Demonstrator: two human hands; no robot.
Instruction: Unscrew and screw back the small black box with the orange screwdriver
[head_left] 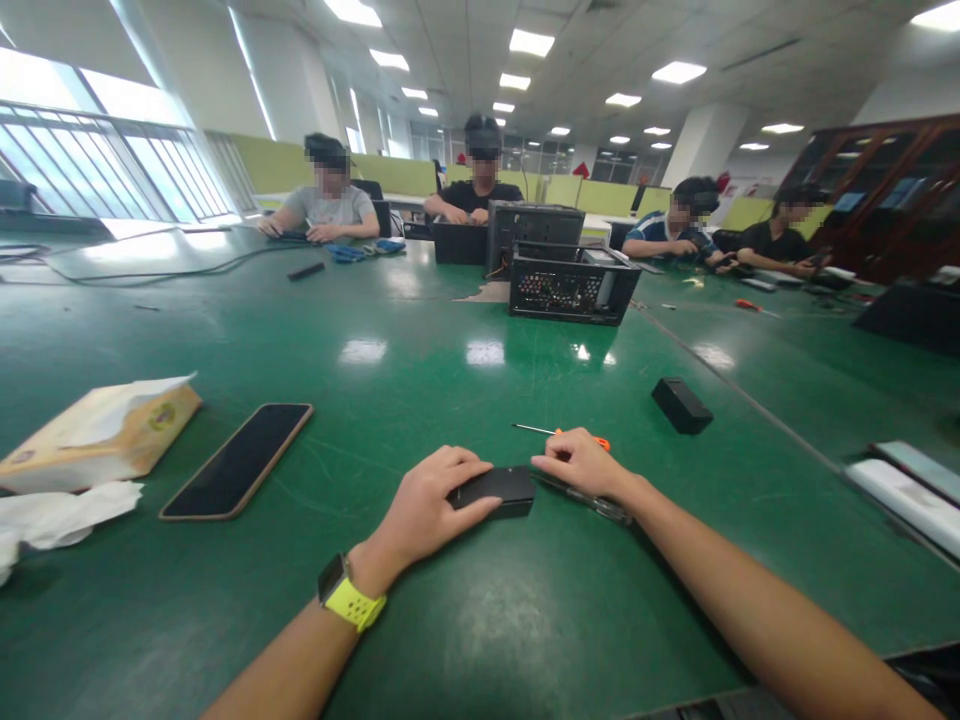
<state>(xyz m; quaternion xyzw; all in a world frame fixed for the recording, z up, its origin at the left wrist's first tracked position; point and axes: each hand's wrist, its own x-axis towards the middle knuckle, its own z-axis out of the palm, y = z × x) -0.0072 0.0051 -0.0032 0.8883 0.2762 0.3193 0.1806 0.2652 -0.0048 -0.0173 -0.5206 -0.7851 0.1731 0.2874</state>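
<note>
Soft pack [105, 430]: seen well to the left of the black box [504, 492]; coloured yellow and white, with a pale flap raised along its top; its contents are hidden.
Crumpled tissue [67, 515]: spread just in front of the pack, left of the black box.
Phone [236, 465]: laid between the pack and the black box, dark screen up, edged in tan.
Left hand [431, 500]: placed over the left end of the black box, which is grasped in its grip, thumb on the near side and fingers on the far; a watch [349, 590] with a yellow-green strap is worn.
Black box: flat, oblong and dark, with a smooth top and squared edges; its right end is left uncovered, on the green worktop [450, 650] between the hands.
Larger case [537, 225]: stood far beyond the black box; its inside cannot be made out.
Open case [566, 290]: set nearer, beyond the black box; its front is perforated, and a light grey part is seen inside.
Right hand [589, 468]: held right of the black box, fingers curled; whether anything is held in its grip cannot be told.
Slim tool [611, 510]: partly covered by that hand, right of the black box.
Orange-handled screwdriver [603, 443]: laid beyond the black box, partly hidden.
Black block [681, 405]: placed beyond and right of the black box.
</note>
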